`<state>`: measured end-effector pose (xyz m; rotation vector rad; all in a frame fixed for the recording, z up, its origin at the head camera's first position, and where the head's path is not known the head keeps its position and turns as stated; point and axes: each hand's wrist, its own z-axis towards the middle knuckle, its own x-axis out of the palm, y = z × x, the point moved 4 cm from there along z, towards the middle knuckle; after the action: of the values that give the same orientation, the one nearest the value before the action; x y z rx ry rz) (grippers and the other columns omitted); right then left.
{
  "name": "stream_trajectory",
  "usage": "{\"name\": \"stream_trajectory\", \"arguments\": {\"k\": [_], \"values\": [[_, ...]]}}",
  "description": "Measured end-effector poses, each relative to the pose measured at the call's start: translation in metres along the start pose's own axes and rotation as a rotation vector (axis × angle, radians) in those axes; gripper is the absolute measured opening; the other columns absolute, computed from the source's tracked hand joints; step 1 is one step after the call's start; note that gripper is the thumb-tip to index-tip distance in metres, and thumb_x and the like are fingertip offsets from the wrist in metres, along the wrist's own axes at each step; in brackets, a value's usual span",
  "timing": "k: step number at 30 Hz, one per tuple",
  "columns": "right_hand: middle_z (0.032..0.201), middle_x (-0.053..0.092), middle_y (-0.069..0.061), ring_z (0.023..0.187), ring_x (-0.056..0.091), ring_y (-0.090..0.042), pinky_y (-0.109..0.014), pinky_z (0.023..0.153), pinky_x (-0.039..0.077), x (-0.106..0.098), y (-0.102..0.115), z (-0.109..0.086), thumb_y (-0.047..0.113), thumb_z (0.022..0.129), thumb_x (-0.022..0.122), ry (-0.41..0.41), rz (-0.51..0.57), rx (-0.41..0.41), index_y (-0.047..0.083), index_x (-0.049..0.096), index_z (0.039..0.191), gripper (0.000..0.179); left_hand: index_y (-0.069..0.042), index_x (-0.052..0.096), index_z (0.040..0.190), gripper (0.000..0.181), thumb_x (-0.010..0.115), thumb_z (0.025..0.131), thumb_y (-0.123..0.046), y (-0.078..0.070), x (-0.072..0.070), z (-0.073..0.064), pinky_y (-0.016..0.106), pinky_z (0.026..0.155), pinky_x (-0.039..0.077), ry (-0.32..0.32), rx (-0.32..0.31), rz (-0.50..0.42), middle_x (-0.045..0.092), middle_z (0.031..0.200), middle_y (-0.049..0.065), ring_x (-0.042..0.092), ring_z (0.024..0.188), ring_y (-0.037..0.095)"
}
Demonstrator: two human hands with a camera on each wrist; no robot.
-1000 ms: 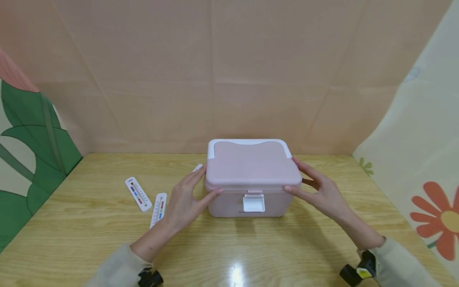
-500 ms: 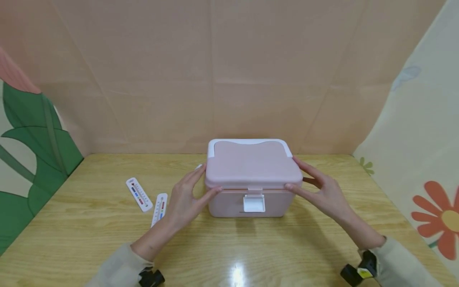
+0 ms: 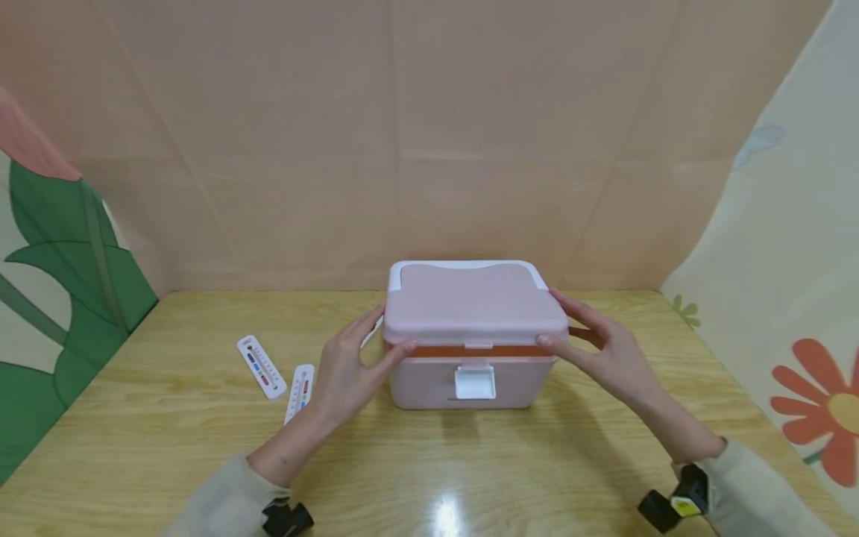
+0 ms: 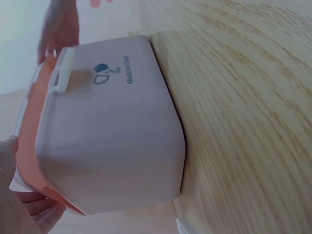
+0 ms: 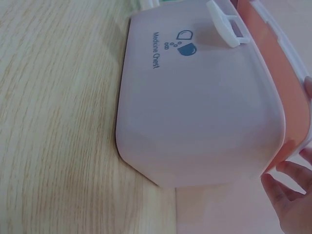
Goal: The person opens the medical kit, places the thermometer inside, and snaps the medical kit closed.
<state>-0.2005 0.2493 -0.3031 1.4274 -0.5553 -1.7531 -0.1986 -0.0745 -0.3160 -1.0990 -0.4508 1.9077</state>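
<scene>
A pink medicine chest (image 3: 416, 386) stands upright on the table, its lid (image 3: 473, 304) raised a little at the front. An orange inner part (image 3: 436, 351) shows through the gap. My left hand (image 3: 344, 371) holds the lid's left front corner, thumb on the front edge and fingers along the side. At the opposite corner my right hand (image 3: 609, 359) grips the lid the same way. The white latch (image 3: 475, 382) hangs unhooked on the chest's front. "Medicine Chest" lettering (image 4: 127, 70) shows in the left wrist view. What lies inside is hidden.
Left of the chest lie two white thermometer cards (image 3: 262, 367), one partly behind my left wrist. Another white strip (image 3: 372, 333) is mostly hidden between my left hand and the chest. A beige backdrop (image 3: 396, 149) rises behind the wooden table (image 3: 168, 432).
The lid's front edge has risen off the chest, lifted by both hands, and the orange inside has come into view. The chest's body stays in place.
</scene>
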Motion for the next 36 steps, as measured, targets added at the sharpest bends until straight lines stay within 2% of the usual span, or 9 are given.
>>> {"name": "stream_trajectory", "arguments": {"k": [9,15,20,23,26,30,36], "values": [[0.146,0.046,-0.008,0.116,0.059,-0.032,-0.016,0.077,0.052,-0.002,0.005,0.003,0.028,0.09,0.068,0.017,-0.001,0.022,0.029,0.039,0.147,0.064,-0.004,0.056,0.132,0.063,0.075,0.082,-0.037,-0.004,-0.004,0.005,0.044,0.1,0.047,-0.023,-0.077,-0.059,0.059,0.132,0.013,0.056,0.122,0.029],[0.147,0.045,-0.007,0.111,0.06,-0.005,-0.014,0.079,0.051,-0.004,0.009,0.004,0.031,0.091,0.066,0.022,0.03,0.059,0.03,0.038,0.147,0.063,-0.005,0.058,0.13,0.06,0.075,0.082,-0.036,-0.007,-0.006,0.008,0.042,0.099,0.048,-0.051,-0.099,-0.089,0.062,0.128,0.012,0.059,0.119,0.027],[0.146,0.046,-0.008,0.115,0.059,-0.012,-0.011,0.08,0.049,-0.006,0.012,0.006,0.032,0.094,0.062,0.019,0.037,0.065,0.03,0.037,0.148,0.059,-0.004,0.06,0.129,0.056,0.073,0.084,-0.034,-0.009,-0.007,0.011,0.042,0.099,0.048,-0.068,-0.101,-0.104,0.064,0.125,0.012,0.061,0.116,0.027],[0.142,0.051,-0.01,0.111,0.059,-0.002,-0.009,0.081,0.048,-0.008,0.014,0.007,0.032,0.095,0.06,-0.002,0.043,0.051,0.029,0.039,0.147,0.057,-0.004,0.059,0.13,0.052,0.069,0.088,-0.034,-0.01,-0.008,0.012,0.041,0.1,0.047,-0.068,-0.129,-0.135,0.063,0.126,0.012,0.061,0.116,0.027],[0.136,0.056,-0.007,0.107,0.057,0.008,-0.009,0.084,0.047,-0.009,0.015,0.008,0.03,0.096,0.059,-0.021,0.069,0.025,0.028,0.04,0.146,0.054,-0.005,0.057,0.132,0.048,0.062,0.093,-0.033,-0.011,-0.008,0.013,0.04,0.102,0.046,-0.074,-0.165,-0.207,0.063,0.128,0.01,0.061,0.115,0.025],[0.138,0.055,0.0,0.115,0.052,0.009,-0.007,0.087,0.042,-0.012,0.014,0.009,0.028,0.097,0.056,-0.032,0.106,0.009,0.025,0.04,0.147,0.052,-0.007,0.056,0.134,0.043,0.056,0.097,-0.03,-0.01,-0.009,0.015,0.039,0.105,0.043,-0.083,-0.193,-0.302,0.063,0.128,0.008,0.061,0.116,0.02],[0.143,0.05,0.003,0.118,0.048,0.009,-0.006,0.089,0.04,-0.014,0.016,0.011,0.03,0.097,0.055,-0.053,0.136,0.025,0.023,0.041,0.146,0.051,-0.005,0.055,0.134,0.041,0.042,0.102,-0.026,-0.011,-0.01,0.019,0.039,0.107,0.041,-0.073,-0.215,-0.345,0.06,0.131,0.009,0.056,0.122,0.022]]}}
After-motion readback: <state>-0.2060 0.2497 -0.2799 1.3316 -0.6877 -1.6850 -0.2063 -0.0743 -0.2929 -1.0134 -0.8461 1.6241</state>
